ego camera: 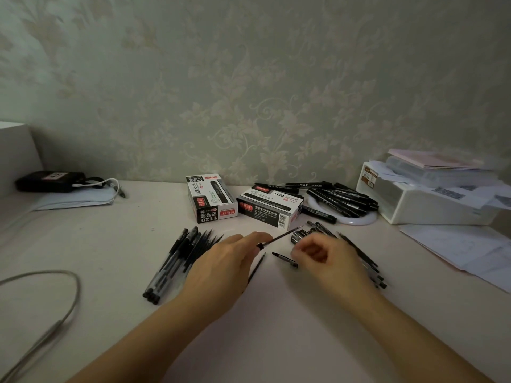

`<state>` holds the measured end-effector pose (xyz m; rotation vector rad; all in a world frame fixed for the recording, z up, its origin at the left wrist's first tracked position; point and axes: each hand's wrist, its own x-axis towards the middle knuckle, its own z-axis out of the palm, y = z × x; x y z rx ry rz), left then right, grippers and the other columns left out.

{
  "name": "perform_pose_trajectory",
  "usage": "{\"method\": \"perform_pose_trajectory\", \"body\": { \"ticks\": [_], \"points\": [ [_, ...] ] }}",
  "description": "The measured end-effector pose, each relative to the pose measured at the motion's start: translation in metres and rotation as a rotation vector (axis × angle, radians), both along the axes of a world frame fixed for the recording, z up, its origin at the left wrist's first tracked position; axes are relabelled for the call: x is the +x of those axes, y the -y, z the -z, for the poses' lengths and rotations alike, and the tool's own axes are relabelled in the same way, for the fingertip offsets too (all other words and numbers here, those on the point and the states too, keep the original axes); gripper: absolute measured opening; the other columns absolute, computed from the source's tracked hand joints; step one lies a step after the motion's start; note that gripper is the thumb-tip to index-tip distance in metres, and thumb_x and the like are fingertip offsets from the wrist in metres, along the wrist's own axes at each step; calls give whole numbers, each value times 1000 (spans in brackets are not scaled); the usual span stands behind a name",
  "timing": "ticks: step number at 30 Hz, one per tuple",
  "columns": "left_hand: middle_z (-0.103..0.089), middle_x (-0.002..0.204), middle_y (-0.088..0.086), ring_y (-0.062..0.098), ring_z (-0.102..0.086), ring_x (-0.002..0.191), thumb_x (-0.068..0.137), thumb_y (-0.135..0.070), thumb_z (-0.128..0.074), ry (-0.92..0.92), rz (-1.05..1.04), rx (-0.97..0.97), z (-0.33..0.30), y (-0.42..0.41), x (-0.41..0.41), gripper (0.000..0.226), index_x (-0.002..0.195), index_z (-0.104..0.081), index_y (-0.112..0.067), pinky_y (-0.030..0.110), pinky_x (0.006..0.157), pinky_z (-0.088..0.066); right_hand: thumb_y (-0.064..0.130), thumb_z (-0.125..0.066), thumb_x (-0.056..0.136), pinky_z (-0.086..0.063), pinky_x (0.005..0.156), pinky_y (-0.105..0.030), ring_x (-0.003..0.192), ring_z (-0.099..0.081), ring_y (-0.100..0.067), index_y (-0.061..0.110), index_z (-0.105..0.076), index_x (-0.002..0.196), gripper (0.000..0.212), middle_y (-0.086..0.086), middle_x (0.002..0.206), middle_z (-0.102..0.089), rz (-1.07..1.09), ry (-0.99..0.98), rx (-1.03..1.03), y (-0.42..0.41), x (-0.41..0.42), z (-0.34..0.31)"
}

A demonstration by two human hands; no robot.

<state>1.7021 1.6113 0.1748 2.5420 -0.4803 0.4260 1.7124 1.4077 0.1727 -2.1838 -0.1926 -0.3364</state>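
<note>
Two hands meet over the middle of the tabletop (276, 327), each with a slim pen piece. The left hand (221, 272) lies low with the back up and its fingers stretched toward the far right, pinching the near end of a thin refill (280, 237) at the fingertips. The refill's long axis runs from near left to far right, and its fine tip points at the black-and-white box (269, 207) beyond it. The right hand (326, 261) is curled, back toward the camera, its fingertips gripping a short black pen part (284, 258). That part lies almost level, with its pointed end aimed left toward the left hand; the two pieces are near but apart. A second refill (257, 268) rests on the tabletop, partly under the left hand. A row of black pens (177, 261) lies left of the left hand, and another heap of pens (359, 258) sits under and right of the right hand.
</note>
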Motion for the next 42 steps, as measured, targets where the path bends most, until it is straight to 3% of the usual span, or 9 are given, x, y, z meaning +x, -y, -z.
{"method": "perform_pose_trajectory", "body": {
  "ticks": [4,12,15,20,26,28,32,34,42],
  "points": [
    [-62,106,-10,13,-58,95,101,-30,-37,5,-2,-7,2,0,1,33,130,-45,-46,38,78,-51,28,-72,86,-37,63,-7,70,-52,4,30,-75,90,5,15,79,-60,-132,70,-385,-7,-6,7],
    [-62,107,-10,13,-57,99,102,-30,-36,5,22,-24,3,1,0,34,131,-44,-46,38,81,-50,30,-72,86,-38,64,-8,74,-54,4,32,-75,95,10,12,82,-63,-112,80,-344,-7,-6,6],
    [-61,104,-10,14,-57,97,102,-28,-36,22,49,-54,1,2,-2,36,132,-44,-45,39,79,-49,29,-71,87,-44,62,-9,66,-59,3,30,-76,85,5,12,74,-69,-69,63,-51,-10,-6,0],
    [-53,86,-13,9,-52,77,101,-29,-39,53,139,-80,0,7,-7,35,130,-46,-48,39,68,-48,27,-68,88,-50,63,-17,69,-64,-4,19,-79,91,14,-2,87,-77,-126,-324,612,-14,-10,-5],
    [-61,103,-13,8,-56,85,101,-34,-37,75,109,-70,3,4,-6,32,130,-46,-43,36,75,-49,17,-52,100,-54,65,-24,76,-68,-14,7,-63,95,16,-7,89,-76,-14,-267,897,-7,1,-12],
    [-61,108,-16,5,-56,87,101,-36,-36,76,90,-58,3,3,-4,31,129,-46,-42,32,77,-50,19,-47,102,-53,66,-26,72,-68,-13,11,-57,92,16,-5,85,-75,106,-95,733,6,7,-19],
    [-59,103,-19,3,-56,83,100,-36,-37,56,81,-50,4,3,-2,28,124,-51,-41,30,76,-51,27,-59,96,-47,57,-21,62,-62,-5,24,-62,84,12,6,70,-66,305,138,-18,40,12,-18],
    [-59,102,-20,3,-56,84,100,-36,-37,54,80,-49,5,3,-2,28,123,-51,-41,29,76,-52,24,-63,94,-45,52,-21,59,-59,-4,22,-65,80,14,9,68,-64,344,174,-243,50,12,-14],
    [-62,102,-16,5,-57,82,101,-34,-39,74,25,-60,8,1,2,27,122,-53,-38,31,76,-52,25,-63,94,-49,56,-28,67,-62,-17,19,-72,84,15,1,75,-68,477,56,-514,59,12,-8]
  ]
}}
